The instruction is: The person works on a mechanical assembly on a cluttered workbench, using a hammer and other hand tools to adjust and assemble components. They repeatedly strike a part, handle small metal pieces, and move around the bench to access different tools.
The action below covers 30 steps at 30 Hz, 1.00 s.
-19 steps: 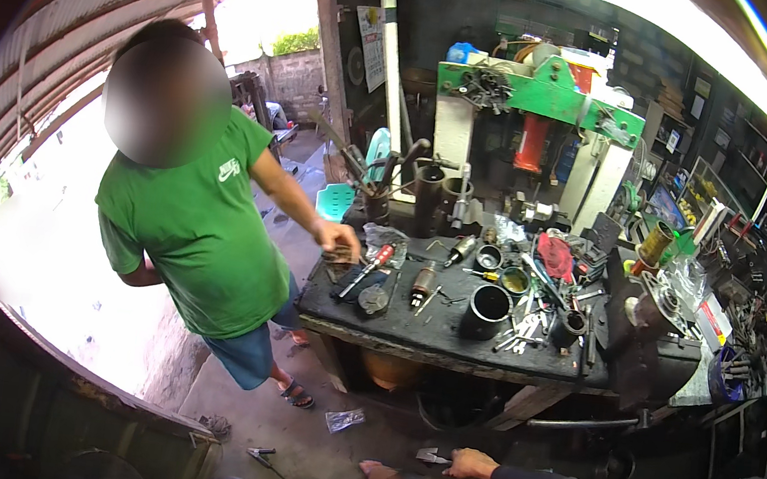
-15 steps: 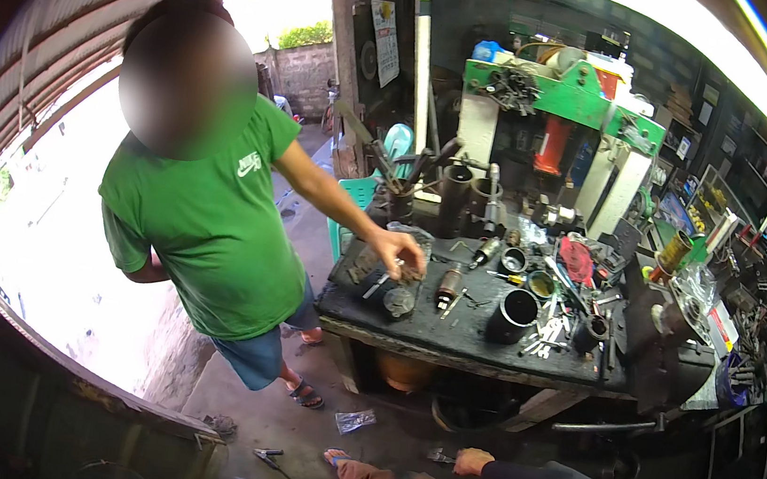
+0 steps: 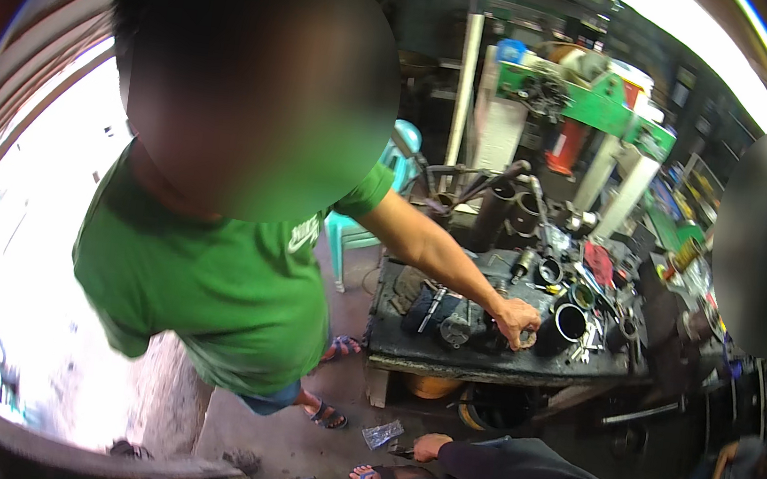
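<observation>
My right hand is in the lower middle of the frame, at the end of a dark long sleeve which comes from the lower right. The fingers look curled, and just beside their tips, on the left, there is a small grey item. It is too dark and small there, so I cannot tell if they are grasping it. My left hand is outside of the frame, so I cannot tell its state.

Near to the item, a little above left, a clear packet lies on the floor. Below my hand one sandalled foot is showing.

At left stands a co-worker in a green T-shirt. The bare arm reaches to the right over the black tabletop, and the co-worker's hand is bent down there, close to a black cylinder. On the same tabletop, right of the centre, are some wrenches and a red cloth; a round metal part sits nearer to the left end.
</observation>
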### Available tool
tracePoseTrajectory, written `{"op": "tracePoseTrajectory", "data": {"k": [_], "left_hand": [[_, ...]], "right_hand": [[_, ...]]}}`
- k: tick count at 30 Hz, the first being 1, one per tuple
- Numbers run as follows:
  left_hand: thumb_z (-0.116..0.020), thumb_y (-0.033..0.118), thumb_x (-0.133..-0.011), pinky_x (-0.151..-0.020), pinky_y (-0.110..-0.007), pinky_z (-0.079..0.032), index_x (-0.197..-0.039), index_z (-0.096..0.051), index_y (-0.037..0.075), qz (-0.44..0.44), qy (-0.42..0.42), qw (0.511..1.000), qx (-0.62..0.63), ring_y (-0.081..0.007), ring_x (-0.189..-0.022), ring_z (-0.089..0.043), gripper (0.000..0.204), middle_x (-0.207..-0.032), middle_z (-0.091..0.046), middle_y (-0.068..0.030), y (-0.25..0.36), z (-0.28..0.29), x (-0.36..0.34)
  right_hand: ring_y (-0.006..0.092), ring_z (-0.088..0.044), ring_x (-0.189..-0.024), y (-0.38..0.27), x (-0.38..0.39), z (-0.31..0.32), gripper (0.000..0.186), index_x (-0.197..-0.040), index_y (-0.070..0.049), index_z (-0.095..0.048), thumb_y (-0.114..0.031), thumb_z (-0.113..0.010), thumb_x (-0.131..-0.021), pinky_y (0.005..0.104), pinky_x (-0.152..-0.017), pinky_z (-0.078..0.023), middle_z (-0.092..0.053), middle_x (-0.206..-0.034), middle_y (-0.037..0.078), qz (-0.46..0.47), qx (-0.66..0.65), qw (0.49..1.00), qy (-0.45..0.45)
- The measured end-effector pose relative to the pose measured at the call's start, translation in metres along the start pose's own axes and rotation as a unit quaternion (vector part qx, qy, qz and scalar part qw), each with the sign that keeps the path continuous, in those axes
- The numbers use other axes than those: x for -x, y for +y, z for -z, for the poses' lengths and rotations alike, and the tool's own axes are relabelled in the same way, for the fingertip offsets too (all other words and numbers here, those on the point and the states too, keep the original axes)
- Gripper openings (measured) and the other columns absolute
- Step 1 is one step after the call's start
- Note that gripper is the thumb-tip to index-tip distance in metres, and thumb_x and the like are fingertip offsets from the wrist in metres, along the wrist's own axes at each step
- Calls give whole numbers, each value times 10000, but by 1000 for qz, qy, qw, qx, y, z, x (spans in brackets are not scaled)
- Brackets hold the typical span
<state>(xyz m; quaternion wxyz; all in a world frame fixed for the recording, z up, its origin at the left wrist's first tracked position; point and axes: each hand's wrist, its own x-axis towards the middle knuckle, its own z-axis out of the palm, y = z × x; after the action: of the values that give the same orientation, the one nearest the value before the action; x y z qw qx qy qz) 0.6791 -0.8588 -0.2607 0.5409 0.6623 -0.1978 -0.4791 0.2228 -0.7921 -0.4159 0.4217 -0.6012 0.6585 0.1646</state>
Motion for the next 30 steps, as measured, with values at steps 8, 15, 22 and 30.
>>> {"op": "tracePoseTrajectory", "data": {"k": [8,15,22,30], "left_hand": [[-647,215,-948,-631,-385,-583,-1061,-698,-12,47,-412,819,-396,-249,-700,-719,258,-834,-733,-120,-46,-63,-121],[-667,363,-861,-781,-446,-543,-990,-748,12,-86,-284,874,-384,-383,-909,-709,383,-945,-728,-234,-28,-62,-225],[-688,212,-867,-718,-362,-565,-1023,-733,-20,5,-162,950,-267,-266,-800,-735,284,-847,-747,-154,13,-11,-297],[-656,147,-879,-652,-296,-560,-1038,-730,-32,3,-148,961,-234,-159,-705,-700,251,-831,-734,-86,109,-83,-383]], "right_hand": [[352,-692,-1032,9,-16,-72,368,-996,-91,-775,-337,-563,-822,497,-857,-532,-724,-1078,182,5,-105,993,61],[378,-691,-1023,15,-3,-139,344,-911,-83,-773,-353,-575,-833,471,-890,-532,-730,-1016,207,-92,-75,990,74],[397,-691,-982,-1,-76,-128,347,-920,-24,-756,-305,-565,-852,468,-867,-546,-726,-1013,213,68,113,991,-4],[379,-666,-959,-140,-174,-36,338,-997,-53,-726,-345,-623,-861,472,-824,-524,-714,-1042,177,83,-92,991,48]]}}
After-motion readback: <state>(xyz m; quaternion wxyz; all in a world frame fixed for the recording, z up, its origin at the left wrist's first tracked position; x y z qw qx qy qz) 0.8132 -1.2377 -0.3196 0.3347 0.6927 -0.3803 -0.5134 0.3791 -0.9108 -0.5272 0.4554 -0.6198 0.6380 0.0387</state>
